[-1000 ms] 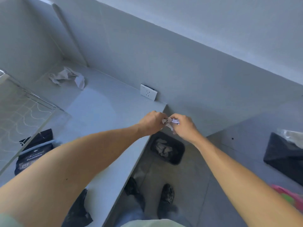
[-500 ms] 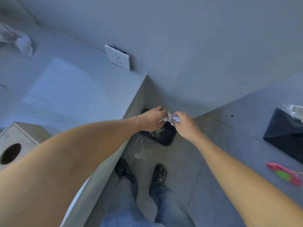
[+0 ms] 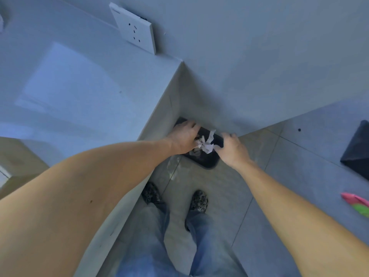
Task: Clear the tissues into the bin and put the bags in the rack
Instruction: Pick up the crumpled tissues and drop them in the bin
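A crumpled white tissue [image 3: 204,144] hangs directly above the black bin [image 3: 207,162], which stands on the floor in the corner between the counter's end and the wall. My left hand [image 3: 184,138] pinches the tissue from the left with its fingers stretched over the bin's far rim. From the right, my right hand [image 3: 229,145] holds the same tissue at thumb and fingertips. More tissue [image 3: 194,153] lies inside the bin, partly hidden by my hands. A black bag [image 3: 357,154] sits on the floor at the right edge.
The grey counter [image 3: 83,92] fills the left side, and its end panel drops beside the bin. A white wall socket [image 3: 135,29] is mounted above it. A cardboard box [image 3: 14,160] sits at the left. A pink and green object [image 3: 357,203] lies at the right. My shoes [image 3: 197,200] stand before the bin.
Both hands have carried the tissue off the counter's edge and down over the bin. My view has tipped downward, so the rack and the bags on the counter have left the frame.
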